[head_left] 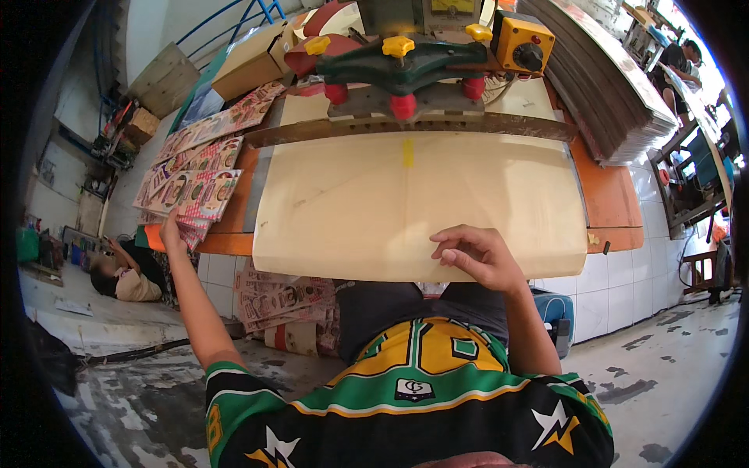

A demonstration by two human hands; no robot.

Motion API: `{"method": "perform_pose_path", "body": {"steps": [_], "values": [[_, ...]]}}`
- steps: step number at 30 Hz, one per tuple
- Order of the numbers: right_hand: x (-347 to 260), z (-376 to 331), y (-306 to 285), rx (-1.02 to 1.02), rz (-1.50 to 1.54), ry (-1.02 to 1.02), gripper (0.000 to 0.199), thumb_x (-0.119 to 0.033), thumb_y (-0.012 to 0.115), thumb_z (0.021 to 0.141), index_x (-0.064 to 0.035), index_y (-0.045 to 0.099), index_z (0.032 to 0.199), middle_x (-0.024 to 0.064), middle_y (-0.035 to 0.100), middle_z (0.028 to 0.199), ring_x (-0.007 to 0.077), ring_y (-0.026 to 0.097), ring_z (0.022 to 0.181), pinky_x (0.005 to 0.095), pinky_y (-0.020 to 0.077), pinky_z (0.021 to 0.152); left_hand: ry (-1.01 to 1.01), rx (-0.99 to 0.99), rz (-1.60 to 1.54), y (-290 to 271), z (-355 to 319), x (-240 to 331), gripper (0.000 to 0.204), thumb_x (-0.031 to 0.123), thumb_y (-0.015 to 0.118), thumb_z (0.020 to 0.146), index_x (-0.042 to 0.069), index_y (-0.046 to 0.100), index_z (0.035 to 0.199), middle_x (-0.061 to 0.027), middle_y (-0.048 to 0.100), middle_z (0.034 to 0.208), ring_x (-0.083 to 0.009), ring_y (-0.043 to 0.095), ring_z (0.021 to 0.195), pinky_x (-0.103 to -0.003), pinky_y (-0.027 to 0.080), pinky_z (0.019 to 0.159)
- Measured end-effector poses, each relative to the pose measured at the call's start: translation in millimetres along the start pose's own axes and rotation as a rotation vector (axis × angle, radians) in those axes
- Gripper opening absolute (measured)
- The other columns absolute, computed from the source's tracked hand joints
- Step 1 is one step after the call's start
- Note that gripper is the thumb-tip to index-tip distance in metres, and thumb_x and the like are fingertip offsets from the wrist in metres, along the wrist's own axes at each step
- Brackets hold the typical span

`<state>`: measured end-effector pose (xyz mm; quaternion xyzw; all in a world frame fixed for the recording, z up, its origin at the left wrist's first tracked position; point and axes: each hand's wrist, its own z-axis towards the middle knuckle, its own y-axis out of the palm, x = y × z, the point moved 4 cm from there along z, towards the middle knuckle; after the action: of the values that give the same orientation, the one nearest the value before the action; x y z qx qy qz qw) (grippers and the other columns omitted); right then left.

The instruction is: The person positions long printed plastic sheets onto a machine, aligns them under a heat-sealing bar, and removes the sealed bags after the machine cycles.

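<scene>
My left hand (173, 233) is at the near edge of a pile of red-and-white printed cardboard sheets (204, 193) on the table's left side. Its fingers close on the edge of the printed sheets; the fingertips underneath are hidden. Over the front part of a large cream board (351, 203), my right hand (482, 256) hovers with fingers loosely bent and apart, holding nothing. Whether its fingertips touch the board, I cannot tell. Behind the board stands a dark green press head (402, 69) with yellow knobs and red feet, above a long metal bar (413, 127).
A yellow control box (523, 45) with a black dial sits beside the press. Tall stacked boards (605, 78) stand at the right, a cardboard box (253, 62) at the back left. More printed sheets (285, 296) lie below the table. Other people are at far left and far right.
</scene>
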<state>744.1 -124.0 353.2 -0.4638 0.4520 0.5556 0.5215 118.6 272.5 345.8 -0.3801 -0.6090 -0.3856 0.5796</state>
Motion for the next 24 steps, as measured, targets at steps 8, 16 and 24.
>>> {"method": "perform_pose_path", "body": {"steps": [8,16,24], "values": [[0,0,-1,-0.001,0.005,0.015,0.028,-0.010,0.068,0.100,0.0029,0.066,0.124,0.0104,0.073,0.099,0.0161,0.070,0.097,0.0302,0.0552,0.086,0.199,0.223,0.520,-4,9,12,0.040,0.020,0.080,0.085,-0.007,0.069,0.113,-0.0157,0.072,0.106,-0.0234,0.067,0.096,-0.040,0.053,0.085],[1,0,0,-0.004,-0.008,-0.014,0.028,-0.010,0.067,0.100,0.0017,0.066,0.125,0.0108,0.073,0.099,0.0164,0.070,0.095,0.0296,0.0554,0.085,0.177,-0.001,-0.083,-9,36,5,0.025,0.011,0.076,0.087,-0.003,0.069,0.105,-0.0118,0.070,0.102,-0.0235,0.067,0.093,-0.039,0.053,0.082],[3,0,0,-0.008,-0.028,-0.003,0.030,-0.015,0.068,0.100,0.0000,0.067,0.126,0.0112,0.075,0.099,0.0164,0.071,0.094,0.0307,0.0554,0.083,-0.007,0.096,0.011,-6,32,17,0.023,0.010,0.077,0.087,0.000,0.068,0.105,-0.0087,0.071,0.098,-0.0210,0.068,0.083,-0.036,0.053,0.075]]}}
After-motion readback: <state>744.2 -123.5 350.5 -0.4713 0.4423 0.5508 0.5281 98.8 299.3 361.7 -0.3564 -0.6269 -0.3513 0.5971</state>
